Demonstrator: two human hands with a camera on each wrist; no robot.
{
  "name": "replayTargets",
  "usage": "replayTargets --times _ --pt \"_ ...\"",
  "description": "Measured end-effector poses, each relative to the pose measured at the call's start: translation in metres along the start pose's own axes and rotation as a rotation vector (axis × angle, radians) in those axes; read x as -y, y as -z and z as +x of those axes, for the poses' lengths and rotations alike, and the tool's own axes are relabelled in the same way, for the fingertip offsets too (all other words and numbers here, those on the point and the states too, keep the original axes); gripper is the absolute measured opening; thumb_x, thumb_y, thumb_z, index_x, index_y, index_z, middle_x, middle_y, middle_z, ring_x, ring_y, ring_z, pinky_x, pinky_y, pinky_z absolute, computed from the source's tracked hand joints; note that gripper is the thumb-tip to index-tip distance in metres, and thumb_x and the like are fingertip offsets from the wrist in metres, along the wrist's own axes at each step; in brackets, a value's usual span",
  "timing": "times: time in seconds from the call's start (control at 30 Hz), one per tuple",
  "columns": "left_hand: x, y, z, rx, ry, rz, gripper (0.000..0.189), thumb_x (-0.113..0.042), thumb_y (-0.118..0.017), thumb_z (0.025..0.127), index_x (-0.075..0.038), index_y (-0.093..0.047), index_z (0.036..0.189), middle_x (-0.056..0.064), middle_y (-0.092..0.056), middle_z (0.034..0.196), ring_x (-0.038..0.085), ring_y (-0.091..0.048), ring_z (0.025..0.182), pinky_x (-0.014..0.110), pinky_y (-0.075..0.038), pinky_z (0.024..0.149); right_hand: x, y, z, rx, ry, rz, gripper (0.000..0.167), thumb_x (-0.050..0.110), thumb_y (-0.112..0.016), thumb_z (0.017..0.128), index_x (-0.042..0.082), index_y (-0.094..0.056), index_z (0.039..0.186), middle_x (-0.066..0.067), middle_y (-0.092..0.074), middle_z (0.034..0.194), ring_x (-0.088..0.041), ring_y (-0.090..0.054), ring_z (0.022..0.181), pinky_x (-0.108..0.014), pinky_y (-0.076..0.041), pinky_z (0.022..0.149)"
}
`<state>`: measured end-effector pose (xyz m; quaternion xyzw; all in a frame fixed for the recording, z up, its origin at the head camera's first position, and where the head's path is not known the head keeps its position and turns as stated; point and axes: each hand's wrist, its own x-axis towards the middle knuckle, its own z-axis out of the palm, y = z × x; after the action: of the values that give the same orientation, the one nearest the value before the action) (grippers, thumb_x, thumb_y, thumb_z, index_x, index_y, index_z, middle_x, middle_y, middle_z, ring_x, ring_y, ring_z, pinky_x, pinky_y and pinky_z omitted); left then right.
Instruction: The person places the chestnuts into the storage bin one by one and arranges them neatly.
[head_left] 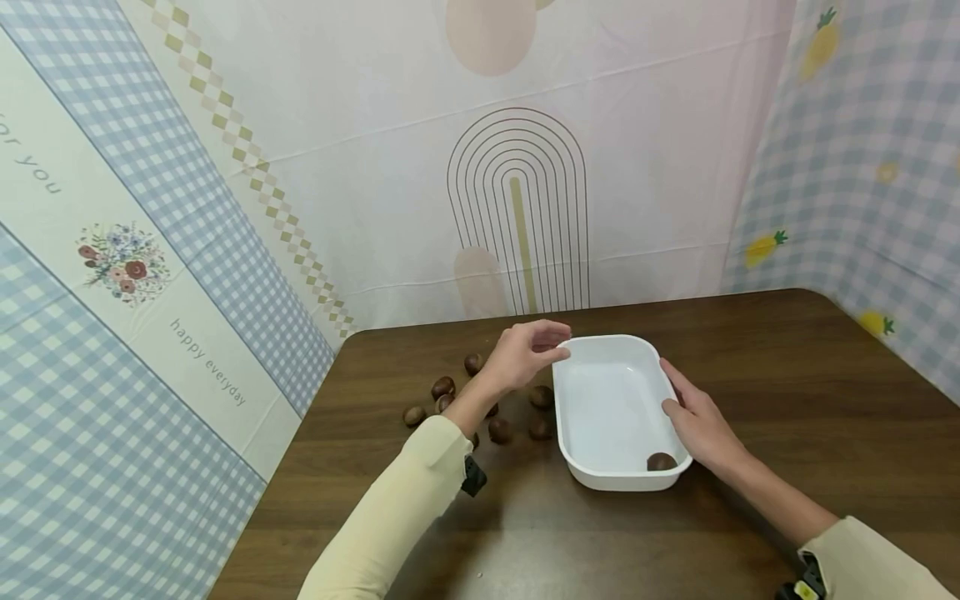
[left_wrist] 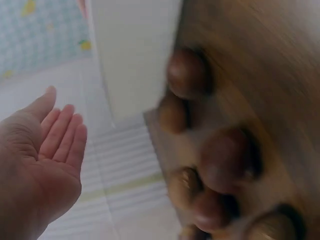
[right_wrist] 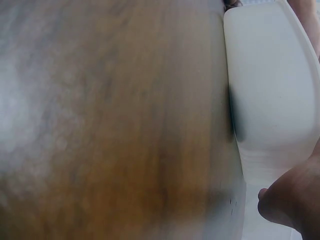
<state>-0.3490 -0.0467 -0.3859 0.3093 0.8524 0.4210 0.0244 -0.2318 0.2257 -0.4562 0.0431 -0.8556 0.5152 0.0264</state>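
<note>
A white rectangular tray [head_left: 615,408] with deep walls sits on the table, and one brown chestnut [head_left: 661,462] lies in its near right corner. My right hand [head_left: 697,417] grips the tray's right wall, thumb at the rim and fingers along the outside. At the far left corner of the tray, my left hand [head_left: 525,354] hovers by the rim with loosely bent fingers. In the left wrist view that hand's palm [left_wrist: 45,175] shows nothing held. Loose chestnuts [head_left: 500,430] are scattered below and left of it, some partly hidden by the forearm.
The dark wooden table [head_left: 787,375] reaches back to a hanging patterned cloth [head_left: 375,167]. Checked cloth [head_left: 150,400] hangs along the left side. Two chestnuts [head_left: 541,397] lie close to the tray's left wall.
</note>
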Motion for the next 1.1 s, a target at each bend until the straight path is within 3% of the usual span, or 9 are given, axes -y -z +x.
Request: replayTargets --times 0.17,0.37,0.67,1.1 --pt "0.019 0.002 -0.003 -0.081 0.015 -0.012 0.040 -0.019 -0.077 0.101 -0.012 -0.069 0.139 0.002 -0.072 0.136 0.020 -0.068 0.126 0.034 -0.055 0.103 0.000 0.000 0.000 0.000 -0.007 0.001 0.064 0.008 -0.034 0.111 0.004 -0.009 0.170 -0.029 -0.015 0.172 -0.054 -0.030 0.152 -0.068 -0.039 0.111" --pt "0.037 -0.002 -0.011 -0.105 0.037 0.052 0.046 -0.020 -0.078 0.100 -0.010 -0.066 0.143 0.005 -0.070 0.140 0.022 -0.068 0.126 0.033 -0.054 0.104 0.000 0.000 0.000 0.002 -0.007 -0.002 0.064 0.008 -0.034 0.111 0.004 -0.009 0.170 -0.029 -0.014 0.172 -0.054 -0.027 0.152 -0.070 -0.037 0.112" --pt "0.056 -0.013 -0.021 -0.073 0.061 0.078 0.044 -0.021 -0.079 0.099 -0.005 -0.068 0.139 0.007 -0.072 0.136 0.021 -0.070 0.123 0.031 -0.056 0.101 0.000 0.000 0.001 -0.002 -0.008 -0.010 0.064 0.008 -0.034 0.111 0.004 -0.010 0.170 -0.029 -0.015 0.172 -0.052 -0.026 0.153 -0.069 -0.035 0.115" --pt "0.062 -0.019 -0.031 0.016 0.102 0.186 0.037 -0.021 -0.081 0.098 -0.009 -0.073 0.132 0.003 -0.077 0.124 0.015 -0.073 0.114 0.032 -0.057 0.098 0.000 0.000 0.001 0.001 -0.014 -0.010 0.065 0.008 -0.034 0.111 0.004 -0.009 0.170 -0.029 -0.014 0.172 -0.053 -0.024 0.154 -0.070 -0.033 0.115"
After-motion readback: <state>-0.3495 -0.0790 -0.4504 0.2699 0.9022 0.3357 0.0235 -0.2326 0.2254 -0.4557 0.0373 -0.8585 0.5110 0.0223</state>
